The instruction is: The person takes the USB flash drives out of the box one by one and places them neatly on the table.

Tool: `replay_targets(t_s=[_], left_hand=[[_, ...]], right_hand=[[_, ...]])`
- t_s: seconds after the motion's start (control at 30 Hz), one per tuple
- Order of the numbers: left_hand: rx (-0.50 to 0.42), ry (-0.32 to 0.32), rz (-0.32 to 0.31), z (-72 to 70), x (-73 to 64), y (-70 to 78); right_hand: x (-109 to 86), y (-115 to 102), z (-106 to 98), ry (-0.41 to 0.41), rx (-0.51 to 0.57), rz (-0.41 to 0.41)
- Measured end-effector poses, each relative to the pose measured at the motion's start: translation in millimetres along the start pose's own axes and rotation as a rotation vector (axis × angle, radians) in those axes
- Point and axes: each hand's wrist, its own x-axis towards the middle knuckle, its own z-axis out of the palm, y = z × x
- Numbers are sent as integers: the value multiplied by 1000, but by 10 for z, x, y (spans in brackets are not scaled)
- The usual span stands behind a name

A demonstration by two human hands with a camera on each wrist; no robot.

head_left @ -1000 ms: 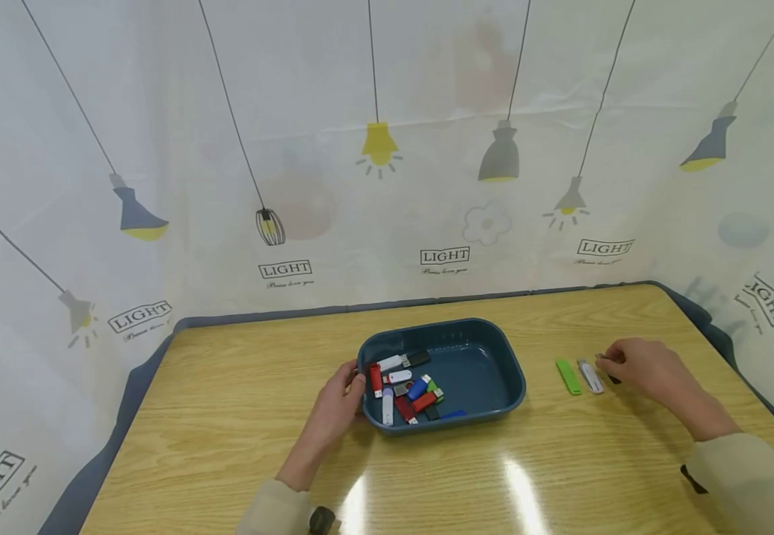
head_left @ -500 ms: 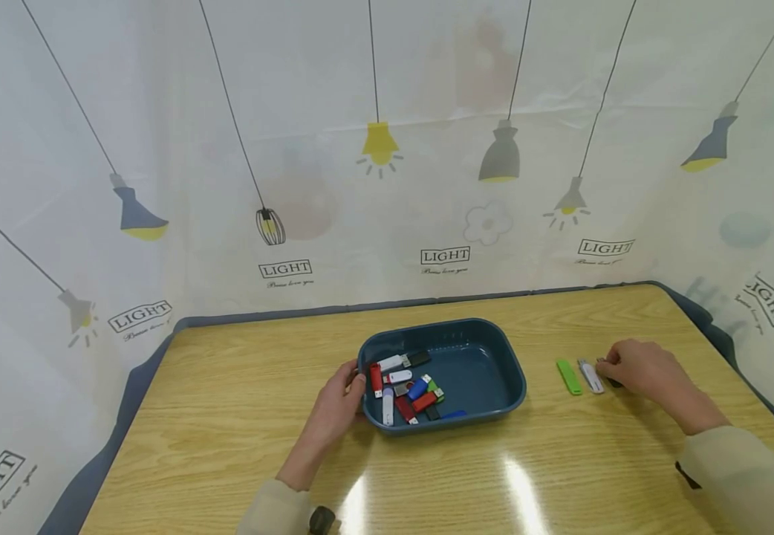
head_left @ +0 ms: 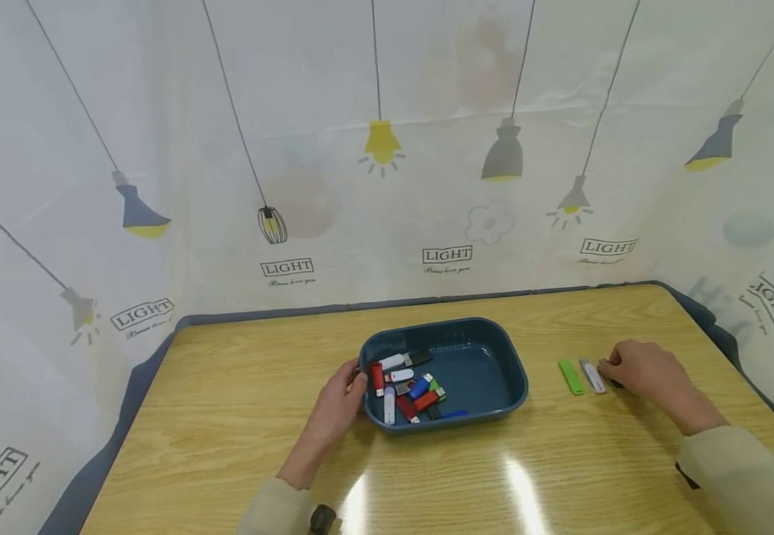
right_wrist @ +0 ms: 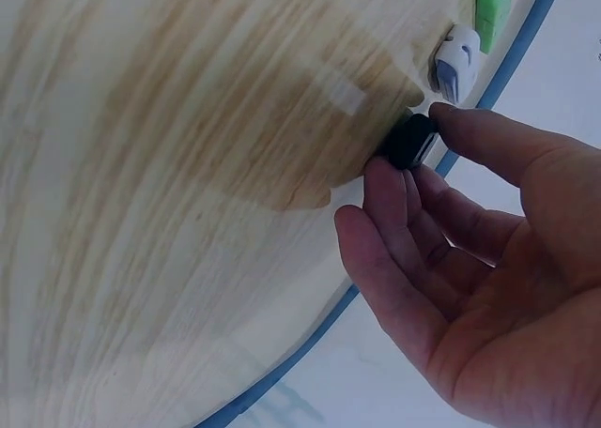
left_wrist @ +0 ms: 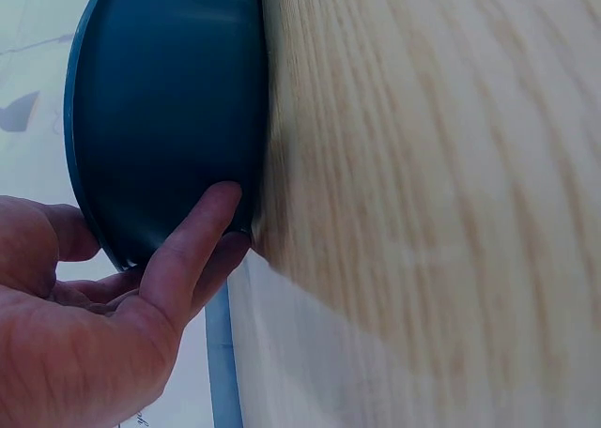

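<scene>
A dark blue plastic tray (head_left: 487, 410) stands mid-table, with several USB sticks in its left half, among them a blue one (head_left: 420, 386) and a red one (head_left: 425, 400). My left hand (head_left: 335, 405) grips the tray's left end, thumb at the rim; in the left wrist view its fingers lie against the tray's outer wall (left_wrist: 178, 99). At the right, my right hand (head_left: 641, 371) pinches a black USB stick (right_wrist: 409, 141) between thumb and fingers, low at the tabletop. Left of it lie a white USB stick (head_left: 593, 377) and a green one (head_left: 570, 377), side by side.
The wooden table (head_left: 246, 416) has a dark edge along the back, where a pale curtain (head_left: 333, 148) printed with lamps hangs. Both forearms come in from the front in beige sleeves (head_left: 741, 468).
The right hand has settled slightly lower over the black USB stick, its forearm shifted a little to the left. The left hand and the tray have stayed in place.
</scene>
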Motion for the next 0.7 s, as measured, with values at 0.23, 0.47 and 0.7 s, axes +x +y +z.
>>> replay_targets(t_s=[0.23, 0.47, 0.7], left_hand=[[12, -1, 13, 7, 0, 18], [25, 6, 23, 4, 5, 27], [5, -7, 2, -7, -4, 12]], right_hand=[[-36, 6, -13, -1, -6, 6], [-27, 23, -16, -15, -17, 21], [-20, 24, -83, -22, -7, 23]])
